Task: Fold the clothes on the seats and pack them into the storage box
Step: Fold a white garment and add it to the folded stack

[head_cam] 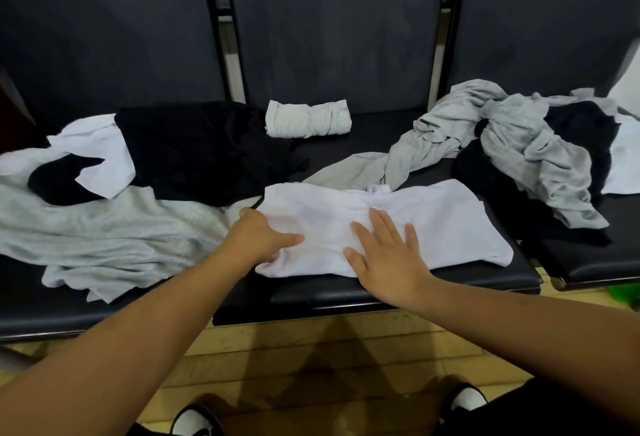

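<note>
Right hand (384,255) flat and fully open, fingers spread, palm pressing down on the white, partly folded cotton garment (440,224). Left hand (259,234) at the garment's left edge: thumb lies on top of the cloth, fingers curled round the edge and out of sight beneath it, so it grips the fabric.

The white garment lies across the front of the middle black padded seat (381,293), near edge close to the seat's front lip.

Behind it, at the back of the same seat, a rolled light grey garment (306,118), apart from the white one. Left of that, a crumpled black garment (207,151), partly over a white cloth (100,155) and a spread light grey garment (104,227) on the left seat. Right: a twisted grey garment (519,144) in a heap, one end trailing to just behind the white garment.

Below: wooden floor (311,338), black-and-white shoes (197,421).
</note>
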### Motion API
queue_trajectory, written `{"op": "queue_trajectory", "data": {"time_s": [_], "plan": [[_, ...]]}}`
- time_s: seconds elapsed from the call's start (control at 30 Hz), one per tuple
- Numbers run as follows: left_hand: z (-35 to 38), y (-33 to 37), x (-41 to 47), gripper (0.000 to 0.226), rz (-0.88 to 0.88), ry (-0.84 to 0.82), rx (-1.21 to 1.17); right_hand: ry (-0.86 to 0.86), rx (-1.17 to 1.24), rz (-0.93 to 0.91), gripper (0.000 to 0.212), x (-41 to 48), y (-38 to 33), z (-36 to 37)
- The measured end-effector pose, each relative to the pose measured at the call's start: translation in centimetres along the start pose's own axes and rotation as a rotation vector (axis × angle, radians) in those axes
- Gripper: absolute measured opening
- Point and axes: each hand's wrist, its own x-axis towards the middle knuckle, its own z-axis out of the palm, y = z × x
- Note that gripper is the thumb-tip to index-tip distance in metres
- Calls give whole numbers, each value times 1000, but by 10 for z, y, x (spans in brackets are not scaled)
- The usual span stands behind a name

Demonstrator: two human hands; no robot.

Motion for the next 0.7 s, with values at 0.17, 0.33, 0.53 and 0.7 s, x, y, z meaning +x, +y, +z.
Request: {"op": "queue_trajectory", "data": {"time_s": [0.17,0.33,0.53,0.7], "plan": [[-9,12,-6,45,-217,-295,-543,7,11,-9,61,3,-1,2],[-16,27,-9,32,-96,-205,-641,0,81,-47,62,2,-9,2],[-58,54,-26,16,143,-126,-615,-107,942,-84,44,10,-54,-22],[-39,80,-36,12,293,-90,-439,-194,1794,149,47,25,-36,-54]]}}
